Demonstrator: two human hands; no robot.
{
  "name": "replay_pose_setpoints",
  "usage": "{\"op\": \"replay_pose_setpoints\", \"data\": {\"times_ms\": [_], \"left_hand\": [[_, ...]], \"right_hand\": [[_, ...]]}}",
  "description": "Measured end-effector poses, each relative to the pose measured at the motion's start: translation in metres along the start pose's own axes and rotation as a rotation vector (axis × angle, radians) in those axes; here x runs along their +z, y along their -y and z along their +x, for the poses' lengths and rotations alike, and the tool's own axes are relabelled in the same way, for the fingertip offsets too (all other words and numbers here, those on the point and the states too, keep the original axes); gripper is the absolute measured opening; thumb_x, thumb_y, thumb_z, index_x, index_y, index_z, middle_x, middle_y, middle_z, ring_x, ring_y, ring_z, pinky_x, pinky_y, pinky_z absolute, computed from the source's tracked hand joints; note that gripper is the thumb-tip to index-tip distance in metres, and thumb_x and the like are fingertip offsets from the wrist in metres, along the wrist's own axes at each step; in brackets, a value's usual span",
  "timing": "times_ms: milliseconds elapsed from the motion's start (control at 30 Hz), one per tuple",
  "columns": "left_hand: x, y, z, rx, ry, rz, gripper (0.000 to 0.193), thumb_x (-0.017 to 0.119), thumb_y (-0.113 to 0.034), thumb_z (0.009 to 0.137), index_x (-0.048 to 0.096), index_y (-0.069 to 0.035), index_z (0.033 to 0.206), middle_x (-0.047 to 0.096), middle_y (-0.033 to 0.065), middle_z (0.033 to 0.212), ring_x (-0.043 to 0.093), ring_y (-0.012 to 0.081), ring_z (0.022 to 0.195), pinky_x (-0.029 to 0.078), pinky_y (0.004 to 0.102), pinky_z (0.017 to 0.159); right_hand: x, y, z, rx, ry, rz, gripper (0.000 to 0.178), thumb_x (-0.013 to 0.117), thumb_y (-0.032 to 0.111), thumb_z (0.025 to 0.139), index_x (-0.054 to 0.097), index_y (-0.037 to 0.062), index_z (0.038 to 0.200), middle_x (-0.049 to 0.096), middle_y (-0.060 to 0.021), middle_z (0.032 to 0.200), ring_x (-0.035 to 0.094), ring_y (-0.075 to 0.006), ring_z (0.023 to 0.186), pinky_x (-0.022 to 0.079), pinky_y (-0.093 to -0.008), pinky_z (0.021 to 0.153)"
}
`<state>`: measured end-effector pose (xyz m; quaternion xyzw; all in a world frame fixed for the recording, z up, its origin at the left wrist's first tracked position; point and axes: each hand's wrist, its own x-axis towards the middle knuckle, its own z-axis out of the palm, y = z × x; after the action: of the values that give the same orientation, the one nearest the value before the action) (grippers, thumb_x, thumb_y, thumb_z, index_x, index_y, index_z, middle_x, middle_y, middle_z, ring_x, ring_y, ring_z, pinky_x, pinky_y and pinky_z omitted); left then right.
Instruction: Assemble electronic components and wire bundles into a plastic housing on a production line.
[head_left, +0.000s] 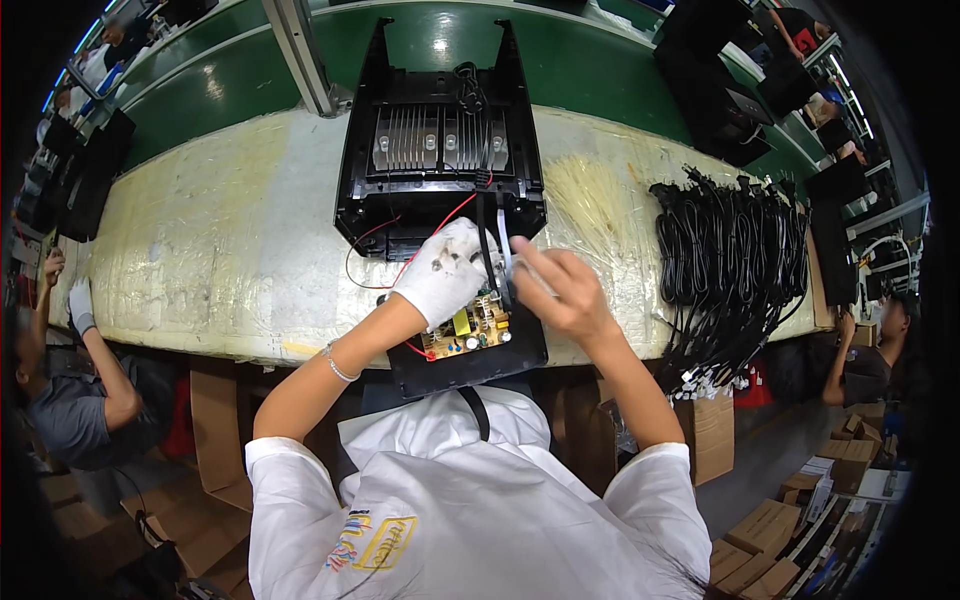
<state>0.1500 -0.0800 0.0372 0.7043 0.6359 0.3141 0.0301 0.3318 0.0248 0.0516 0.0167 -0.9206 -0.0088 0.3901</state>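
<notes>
A black plastic housing (440, 190) with a finned metal heat sink (442, 138) lies on the bench before me. In front of it, a circuit board (465, 328) rests on a black panel (470, 372) at the bench's near edge. My left hand (448, 268), in a stained white glove, is closed at the black cable (482, 225) that runs from the housing toward the board. Just right of it, my bare right hand (568, 295) has its fingers curled beside a grey flat cable (504, 235); anything between its fingertips is too small to make out. A red wire (440, 228) passes by the glove.
Loose pale cable ties (590, 200) lie right of the housing. Beyond them is a heap of bundled black power cords (730, 250). A metal post (300, 60) stands at the back left. Cardboard boxes (222, 435) sit under the bench, and other people work at both sides.
</notes>
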Motion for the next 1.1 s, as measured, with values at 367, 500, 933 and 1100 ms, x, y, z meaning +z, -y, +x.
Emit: {"op": "replay_pose_setpoints", "data": {"times_ms": [367,500,933,1100], "left_hand": [[-0.025,-0.019,-0.006,-0.141,-0.168,-0.296,0.003,0.059,-0.007,0.086,0.061,-0.004,0.088,0.060,0.0128,0.092,0.061,0.0308,0.089,0.050,0.0376,0.081],[-0.001,-0.014,0.007,0.037,-0.183,-0.468,0.007,0.060,0.000,0.086,0.058,-0.004,0.091,0.060,0.0131,0.096,0.061,0.0314,0.088,0.051,0.0348,0.078],[-0.014,-0.015,0.001,0.198,-0.053,-0.024,0.044,0.063,-0.001,0.076,0.062,-0.010,0.119,0.065,0.0075,0.105,0.065,0.0252,0.091,0.055,0.0324,0.077],[-0.015,-0.016,0.002,0.226,-0.034,0.095,0.045,0.062,-0.007,0.077,0.060,-0.010,0.122,0.065,0.0045,0.107,0.064,0.0227,0.093,0.055,0.0308,0.076]], "right_hand": [[0.022,0.005,0.002,0.053,0.052,0.067,0.023,0.065,0.004,0.070,0.064,0.0001,0.093,0.064,-0.0117,0.123,0.059,-0.0250,0.085,0.052,-0.0332,0.073],[0.027,0.020,-0.009,0.425,-0.120,0.170,0.025,0.072,-0.008,0.071,0.066,0.0006,0.095,0.063,-0.0131,0.107,0.058,-0.0274,0.084,0.049,-0.0348,0.071],[0.016,0.015,-0.017,0.717,-0.179,0.315,0.014,0.070,-0.007,0.077,0.069,-0.0006,0.090,0.061,-0.0101,0.093,0.060,-0.0232,0.084,0.048,-0.0313,0.074],[0.016,0.015,-0.017,0.716,-0.186,0.317,0.014,0.070,-0.007,0.078,0.070,-0.0003,0.090,0.061,-0.0099,0.091,0.059,-0.0230,0.084,0.048,-0.0307,0.074]]}}
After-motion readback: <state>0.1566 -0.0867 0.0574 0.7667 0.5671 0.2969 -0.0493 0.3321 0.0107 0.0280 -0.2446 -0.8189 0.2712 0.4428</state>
